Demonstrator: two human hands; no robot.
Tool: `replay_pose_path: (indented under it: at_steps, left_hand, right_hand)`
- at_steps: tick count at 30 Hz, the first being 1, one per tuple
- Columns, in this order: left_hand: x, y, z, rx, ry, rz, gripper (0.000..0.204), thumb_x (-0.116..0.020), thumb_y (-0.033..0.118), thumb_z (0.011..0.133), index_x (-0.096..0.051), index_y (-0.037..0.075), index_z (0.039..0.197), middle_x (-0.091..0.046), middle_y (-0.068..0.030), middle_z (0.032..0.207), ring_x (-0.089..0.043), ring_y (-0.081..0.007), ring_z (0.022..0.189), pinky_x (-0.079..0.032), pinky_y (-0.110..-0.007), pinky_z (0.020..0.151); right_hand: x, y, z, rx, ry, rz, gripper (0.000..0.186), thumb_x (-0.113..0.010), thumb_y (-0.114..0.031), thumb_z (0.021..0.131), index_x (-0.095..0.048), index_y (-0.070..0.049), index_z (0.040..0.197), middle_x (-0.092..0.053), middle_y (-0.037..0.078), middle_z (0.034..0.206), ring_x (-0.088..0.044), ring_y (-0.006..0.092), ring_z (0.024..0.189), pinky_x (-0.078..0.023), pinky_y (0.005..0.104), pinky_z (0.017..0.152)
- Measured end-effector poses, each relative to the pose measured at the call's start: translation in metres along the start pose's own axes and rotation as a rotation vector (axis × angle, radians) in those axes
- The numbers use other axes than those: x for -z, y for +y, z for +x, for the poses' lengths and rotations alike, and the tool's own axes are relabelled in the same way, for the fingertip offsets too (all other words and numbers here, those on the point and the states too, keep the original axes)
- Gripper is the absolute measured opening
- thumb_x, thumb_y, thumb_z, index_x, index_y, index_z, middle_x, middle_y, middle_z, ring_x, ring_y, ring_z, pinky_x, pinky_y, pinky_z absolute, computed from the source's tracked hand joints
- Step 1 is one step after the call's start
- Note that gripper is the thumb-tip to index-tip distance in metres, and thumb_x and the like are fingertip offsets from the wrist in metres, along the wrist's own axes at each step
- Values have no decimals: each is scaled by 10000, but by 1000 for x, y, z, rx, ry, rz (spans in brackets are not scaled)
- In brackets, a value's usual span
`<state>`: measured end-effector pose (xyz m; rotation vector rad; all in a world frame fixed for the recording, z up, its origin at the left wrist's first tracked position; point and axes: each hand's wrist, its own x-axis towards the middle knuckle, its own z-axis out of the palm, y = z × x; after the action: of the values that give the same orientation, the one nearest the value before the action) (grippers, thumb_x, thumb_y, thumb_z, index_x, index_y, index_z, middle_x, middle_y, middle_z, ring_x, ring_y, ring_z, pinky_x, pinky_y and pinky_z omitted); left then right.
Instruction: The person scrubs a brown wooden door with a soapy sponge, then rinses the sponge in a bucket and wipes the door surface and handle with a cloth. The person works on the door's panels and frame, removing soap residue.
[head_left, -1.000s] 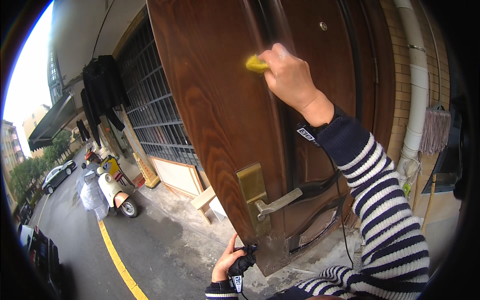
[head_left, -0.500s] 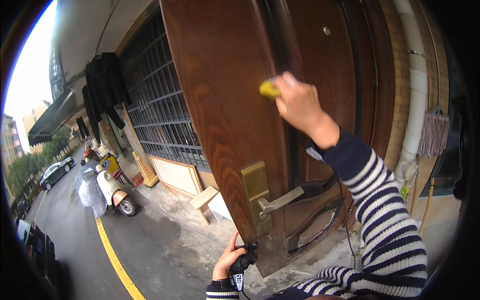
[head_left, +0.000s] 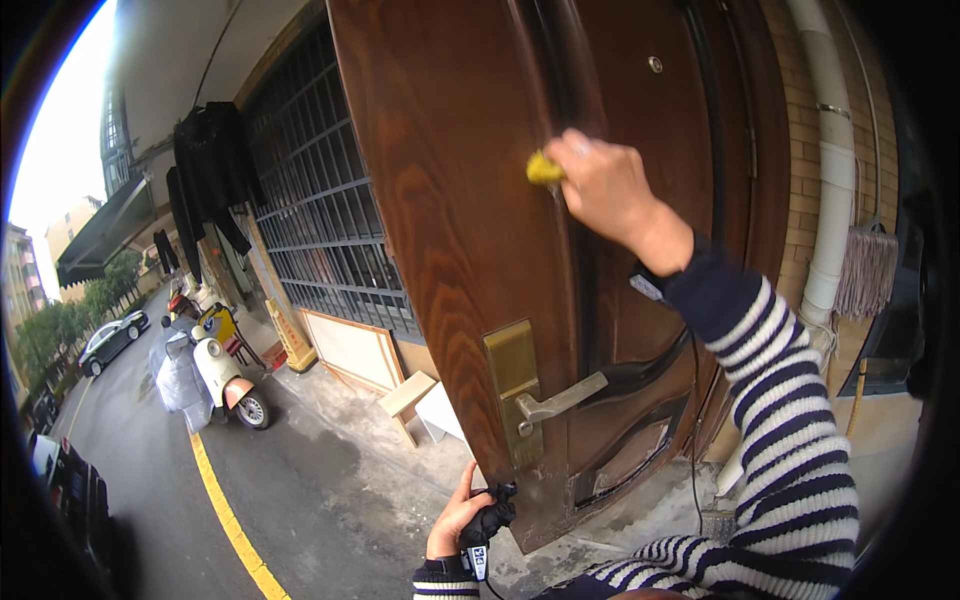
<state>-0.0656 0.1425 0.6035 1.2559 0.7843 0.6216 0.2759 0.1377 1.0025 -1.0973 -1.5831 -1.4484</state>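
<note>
My right hand [head_left: 610,185] is raised against the upper part of a dark brown wooden door [head_left: 430,150]. Its fingers close round a small yellow sponge [head_left: 544,169], pressed near the dark moulded groove; both are slightly blurred. Low down, at the door's free edge, is my left hand [head_left: 456,522], one digit stretched upward. A crumpled black bundle [head_left: 490,514] sits in its grasp and hides most of the other fingers. Between the two hands, the door carries a brass-coloured lock plate [head_left: 513,385] with a lever handle [head_left: 562,398].
Left of the door are a barred window [head_left: 325,210], a framed board [head_left: 350,350], and a small wooden stool [head_left: 408,396]. A scooter [head_left: 215,375] stands by the road's yellow line [head_left: 225,510]. At right, a mop head [head_left: 868,275] hangs beside a white pipe [head_left: 832,190].
My right hand and the sponge have shifted slightly right across the door, and the right forearm has swung a little right. The left hand holds its place.
</note>
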Motion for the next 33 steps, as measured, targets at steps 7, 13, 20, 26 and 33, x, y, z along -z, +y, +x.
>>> replay_pose_path:
  at_steps: [7, 13, 20, 26, 33]
  left_hand:
    - [1, -2, 0, 11, 16, 10, 924, -607, 0, 877, -132, 119, 1661, -700, -182, 1110, -690, -189, 838, -564, -299, 723]
    - [0, -5, 3, -61, 13, 0, 946, -621, 12, 885, -105, 137, 1668, -697, -166, 1071, -675, -178, 844, -555, -301, 744]
    - [2, -7, 1, 28, 33, 36, 944, -626, 33, 896, -109, 174, 1673, -697, -158, 1047, -668, -182, 841, -548, -292, 748]
    - [-4, -6, 0, 7, 72, 24, 911, -626, 35, 884, -167, 154, 1663, -703, -170, 1072, -686, -197, 856, -563, -303, 756]
    - [3, -12, 0, -68, 32, 48, 880, -625, 30, 896, -190, 137, 1653, -702, -154, 1078, -682, -179, 855, -558, -289, 767]
  right_hand:
    - [4, 0, -8, -48, -107, 64, 203, -647, -13, 785, -619, -102, 965, -633, 85, 873, -696, 310, 728, -558, 438, 609]
    - [-1, 8, 4, 34, 60, -1, 163, -657, -37, 807, -658, -121, 946, -628, 62, 877, -675, 270, 791, -565, 410, 660]
    - [-8, -8, -21, 111, 151, 188, 259, -682, 23, 745, -674, -108, 969, -639, 74, 916, -665, 290, 831, -559, 411, 704]
    - [11, -22, -11, 45, -68, 197, 271, -703, -2, 753, -715, -122, 996, -650, 48, 952, -658, 249, 912, -553, 398, 760]
    - [-15, -64, 80, 172, 259, 393, 170, -713, -69, 820, -751, -128, 974, -658, 38, 978, -673, 239, 923, -557, 382, 805]
